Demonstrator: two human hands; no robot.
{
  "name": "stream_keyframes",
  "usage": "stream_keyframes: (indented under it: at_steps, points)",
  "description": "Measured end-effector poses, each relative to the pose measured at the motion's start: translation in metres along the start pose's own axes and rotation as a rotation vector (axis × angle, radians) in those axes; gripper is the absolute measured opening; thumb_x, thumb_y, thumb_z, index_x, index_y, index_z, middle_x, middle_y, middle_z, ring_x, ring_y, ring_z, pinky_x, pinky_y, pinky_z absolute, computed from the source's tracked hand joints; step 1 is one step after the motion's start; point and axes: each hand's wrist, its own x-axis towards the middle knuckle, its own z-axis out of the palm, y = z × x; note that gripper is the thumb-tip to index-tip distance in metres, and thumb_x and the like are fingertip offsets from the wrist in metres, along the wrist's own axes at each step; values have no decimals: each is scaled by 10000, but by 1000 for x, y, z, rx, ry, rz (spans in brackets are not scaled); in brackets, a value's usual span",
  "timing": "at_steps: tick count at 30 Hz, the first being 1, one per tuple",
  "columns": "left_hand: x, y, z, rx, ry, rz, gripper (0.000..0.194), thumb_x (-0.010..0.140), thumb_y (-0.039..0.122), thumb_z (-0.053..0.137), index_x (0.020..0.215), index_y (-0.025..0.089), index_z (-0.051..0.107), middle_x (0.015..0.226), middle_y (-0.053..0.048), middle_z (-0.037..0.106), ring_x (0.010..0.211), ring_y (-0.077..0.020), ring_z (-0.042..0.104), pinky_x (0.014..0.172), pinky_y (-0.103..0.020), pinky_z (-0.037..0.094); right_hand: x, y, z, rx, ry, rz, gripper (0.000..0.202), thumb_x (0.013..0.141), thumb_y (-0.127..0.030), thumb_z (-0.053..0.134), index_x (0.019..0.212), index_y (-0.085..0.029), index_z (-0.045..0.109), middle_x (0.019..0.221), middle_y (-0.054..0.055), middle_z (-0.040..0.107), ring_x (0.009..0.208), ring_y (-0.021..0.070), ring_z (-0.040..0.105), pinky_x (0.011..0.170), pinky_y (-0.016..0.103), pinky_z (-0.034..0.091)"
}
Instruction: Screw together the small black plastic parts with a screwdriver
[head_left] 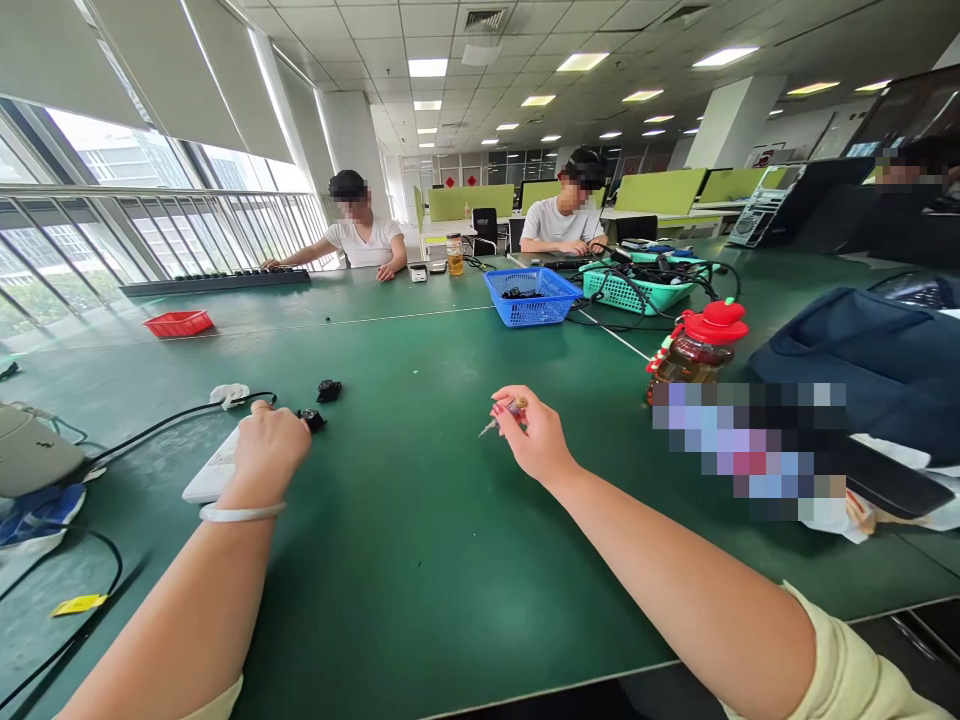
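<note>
My right hand (534,432) hovers over the green table with its fingers closed round a small screwdriver (516,408), whose thin tip points down to the left. My left hand (270,448) is palm down at the left, its fingers curled and mostly hidden from me. Whatever it may grip does not show. Beside its thumb side is a small black part (310,419), partly covered by the hand. Another small black part (328,390) lies just beyond. Under and beside my left wrist rests a flat white case (214,472).
A black cable (161,425) runs in from the left to a crumpled white tissue (229,394). Farther off are a red tray (178,324), a blue basket (532,300) and a green basket (637,290). A red-lidded bottle (697,345) and dark bag (862,360) stand right. Two people sit opposite.
</note>
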Motion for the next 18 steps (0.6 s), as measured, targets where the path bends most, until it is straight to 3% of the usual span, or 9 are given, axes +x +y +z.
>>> stream_keyframes:
  at_steps: [3, 6, 12, 18]
  points:
    - [-4, 12, -3, 45, 97, -15, 450, 917, 342, 388, 1101, 30, 653, 1228, -280, 580, 1018, -343, 635, 842, -418, 501, 0, 0, 0, -1, -3, -8, 189, 921, -377, 516, 999, -222, 593, 808, 29, 670, 632, 139, 629, 633, 274, 555]
    - [-7, 23, -2, 81, 82, 19, 389, 925, 346, 427, 1095, 64, 633, 1131, -236, 636, 1007, -312, 650, 833, -377, 504, 0, 0, 1, -4, -12, -17, 186, 922, -370, 517, 1004, -222, 592, 802, 26, 671, 628, 138, 629, 639, 275, 557]
    - [-1, 27, 5, 129, 89, 7, 409, 926, 360, 449, 1193, 72, 563, 1052, -224, 679, 1004, -325, 657, 813, -373, 494, -2, -1, 2, -9, -10, -17, 184, 923, -373, 519, 1000, -224, 595, 801, 26, 677, 622, 136, 627, 636, 275, 558]
    - [7, 19, 7, 92, 60, 55, 404, 903, 281, 403, 1159, 74, 638, 1121, -243, 669, 1047, -351, 637, 867, -406, 484, -1, -1, 2, -1, -23, -22, 183, 924, -369, 516, 1004, -223, 594, 807, 26, 679, 625, 136, 635, 636, 275, 561]
